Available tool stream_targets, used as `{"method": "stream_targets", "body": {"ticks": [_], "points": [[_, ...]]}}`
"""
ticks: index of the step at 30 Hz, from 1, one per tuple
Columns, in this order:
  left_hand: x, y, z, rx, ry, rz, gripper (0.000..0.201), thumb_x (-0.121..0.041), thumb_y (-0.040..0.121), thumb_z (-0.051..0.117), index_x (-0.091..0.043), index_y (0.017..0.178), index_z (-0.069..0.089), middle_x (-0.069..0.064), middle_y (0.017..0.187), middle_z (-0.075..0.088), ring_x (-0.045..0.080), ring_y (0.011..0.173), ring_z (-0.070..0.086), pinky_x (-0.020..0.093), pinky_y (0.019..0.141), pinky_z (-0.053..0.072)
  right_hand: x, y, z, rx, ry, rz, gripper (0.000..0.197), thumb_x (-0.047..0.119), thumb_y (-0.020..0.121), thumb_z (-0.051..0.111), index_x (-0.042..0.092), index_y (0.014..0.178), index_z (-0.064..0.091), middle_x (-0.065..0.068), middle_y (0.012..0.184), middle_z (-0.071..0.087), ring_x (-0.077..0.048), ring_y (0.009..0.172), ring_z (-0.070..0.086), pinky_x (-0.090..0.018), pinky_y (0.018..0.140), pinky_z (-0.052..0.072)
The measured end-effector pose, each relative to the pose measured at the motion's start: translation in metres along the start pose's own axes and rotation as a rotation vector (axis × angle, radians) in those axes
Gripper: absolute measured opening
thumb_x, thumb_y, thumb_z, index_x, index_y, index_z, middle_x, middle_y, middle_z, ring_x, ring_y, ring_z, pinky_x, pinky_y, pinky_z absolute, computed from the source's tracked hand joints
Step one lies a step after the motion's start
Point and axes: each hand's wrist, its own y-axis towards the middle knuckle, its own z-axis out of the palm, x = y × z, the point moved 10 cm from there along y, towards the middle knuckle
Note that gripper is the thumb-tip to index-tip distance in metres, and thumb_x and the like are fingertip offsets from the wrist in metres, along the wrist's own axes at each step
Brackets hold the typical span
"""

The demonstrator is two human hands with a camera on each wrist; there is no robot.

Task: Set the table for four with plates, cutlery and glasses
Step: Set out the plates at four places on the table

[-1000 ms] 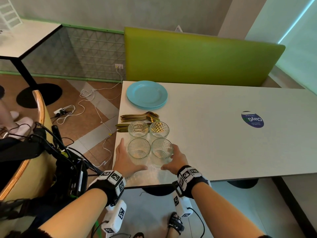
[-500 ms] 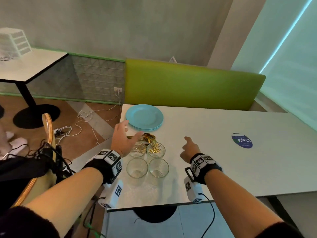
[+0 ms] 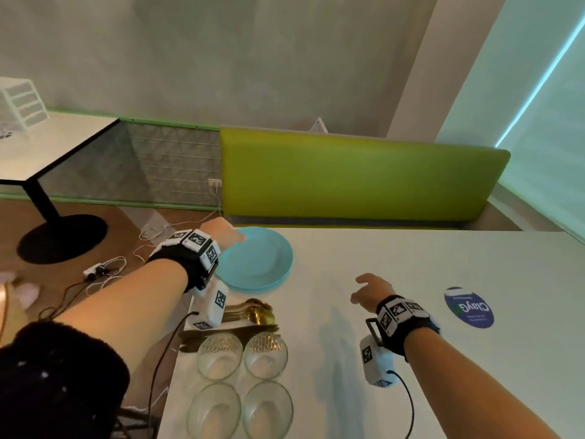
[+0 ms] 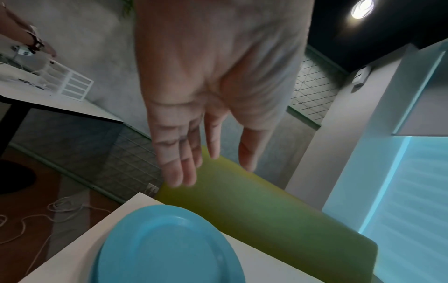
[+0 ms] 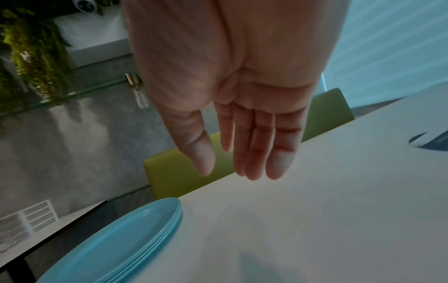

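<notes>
A stack of light blue plates (image 3: 258, 263) (image 4: 167, 247) (image 5: 116, 243) sits at the far left end of the white table (image 3: 411, 343). My left hand (image 3: 226, 236) (image 4: 206, 145) hovers above the stack's left rim, fingers straight and empty. Gold cutlery (image 3: 253, 315) lies in a pile just nearer than the plates. Several clear glasses (image 3: 242, 378) stand in a square at the table's near left corner. My right hand (image 3: 368, 289) (image 5: 242, 153) floats over bare tabletop right of the plates, fingers straight, holding nothing.
A green bench back (image 3: 357, 179) runs along the table's far side. A round blue sticker (image 3: 469, 307) marks the tabletop at right. Cables and a power strip (image 3: 98, 270) lie on the floor at left, near another white table (image 3: 47, 147).
Both hands left the glasses and moved forward. The left hand rose and reached to the plates; the right went out over bare table. The head view tilted up.
</notes>
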Motion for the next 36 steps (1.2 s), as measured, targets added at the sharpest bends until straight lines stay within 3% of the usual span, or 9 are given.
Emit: {"method": "stream_targets", "body": {"ticks": [4, 7, 10, 12, 14, 17, 25, 28, 36], "points": [[0.009, 0.052, 0.031, 0.179, 0.056, -0.138, 0.041, -0.043, 0.088, 0.058, -0.003, 0.098, 0.058, 0.016, 0.094, 0.068, 0.027, 0.093, 0.067, 0.03, 0.073, 0.048, 0.01, 0.056, 0.011, 0.095, 0.009, 0.001, 0.045, 0.016, 0.08, 0.069, 0.016, 0.123, 0.056, -0.011, 0.12, 0.062, -0.021, 0.099, 0.06, -0.033, 0.092, 0.052], [0.021, 0.075, 0.043, 0.204, 0.112, -0.21, 0.043, -0.041, 0.09, 0.056, -0.006, 0.067, 0.048, 0.008, 0.061, 0.052, 0.02, 0.058, 0.052, 0.025, 0.057, 0.039, 0.022, 0.088, 0.024, 0.158, 0.006, -0.018, 0.043, 0.016, 0.079, 0.07, 0.016, 0.12, 0.058, -0.01, 0.119, 0.063, -0.019, 0.092, 0.057, -0.032, 0.091, 0.052], [0.039, 0.087, 0.049, 0.208, 0.155, -0.288, 0.045, -0.036, 0.093, 0.054, -0.008, 0.06, 0.043, 0.006, 0.059, 0.047, 0.018, 0.052, 0.044, 0.024, 0.049, 0.034, 0.032, 0.107, 0.044, 0.215, -0.007, -0.031, 0.041, 0.016, 0.08, 0.07, 0.015, 0.119, 0.058, -0.007, 0.11, 0.064, -0.018, 0.089, 0.057, -0.029, 0.085, 0.049], [0.051, 0.093, 0.053, 0.208, 0.21, -0.312, 0.032, -0.035, 0.094, 0.053, -0.004, 0.087, 0.058, 0.011, 0.083, 0.056, 0.023, 0.075, 0.054, 0.028, 0.064, 0.041, 0.036, 0.115, 0.059, 0.255, -0.013, -0.038, 0.04, 0.017, 0.08, 0.069, 0.016, 0.119, 0.058, -0.004, 0.101, 0.059, -0.017, 0.088, 0.056, -0.027, 0.081, 0.048], [0.06, 0.093, 0.054, 0.188, 0.264, -0.335, 0.048, -0.035, 0.094, 0.053, 0.001, 0.126, 0.05, 0.018, 0.119, 0.057, 0.028, 0.107, 0.057, 0.031, 0.085, 0.045, 0.039, 0.119, 0.072, 0.294, -0.02, -0.045, 0.04, 0.017, 0.08, 0.069, 0.017, 0.118, 0.058, -0.004, 0.101, 0.059, -0.017, 0.088, 0.055, -0.023, 0.073, 0.047], [0.075, 0.097, 0.059, 0.17, 0.241, -0.381, 0.054, -0.031, 0.093, 0.055, 0.003, 0.134, 0.044, 0.018, 0.136, 0.051, 0.029, 0.124, 0.052, 0.03, 0.097, 0.043, 0.039, 0.123, 0.084, 0.33, -0.023, -0.041, 0.039, 0.017, 0.081, 0.069, 0.018, 0.118, 0.057, -0.004, 0.101, 0.062, -0.017, 0.086, 0.056, -0.019, 0.062, 0.043], [0.105, 0.124, 0.084, 0.224, -0.005, -0.406, 0.038, -0.021, 0.094, 0.053, 0.006, 0.121, 0.055, 0.023, 0.122, 0.061, 0.034, 0.102, 0.064, 0.038, 0.093, 0.052, 0.029, 0.127, 0.092, 0.339, -0.04, 0.018, 0.039, 0.018, 0.082, 0.068, 0.017, 0.119, 0.056, 0.004, 0.074, 0.057, -0.015, 0.073, 0.059, -0.017, 0.055, 0.044], [0.11, 0.126, 0.089, 0.23, -0.12, -0.441, 0.038, -0.017, 0.094, 0.053, 0.01, 0.121, 0.052, 0.026, 0.122, 0.059, 0.036, 0.099, 0.063, 0.044, 0.094, 0.051, 0.022, 0.124, 0.096, 0.335, -0.046, 0.045, 0.038, 0.019, 0.082, 0.068, 0.018, 0.118, 0.056, -0.001, 0.08, 0.061, -0.017, 0.077, 0.059, -0.018, 0.055, 0.045], [0.104, 0.122, 0.092, 0.159, -0.742, -0.537, 0.039, 0.0, 0.093, 0.045, 0.008, 0.131, 0.042, 0.026, 0.131, 0.053, 0.039, 0.123, 0.051, 0.047, 0.099, 0.041, 0.014, 0.111, 0.087, 0.311, -0.014, 0.085, 0.037, 0.019, 0.083, 0.067, 0.018, 0.118, 0.057, 0.0, 0.077, 0.06, -0.017, 0.075, 0.059, -0.018, 0.054, 0.046]]}}
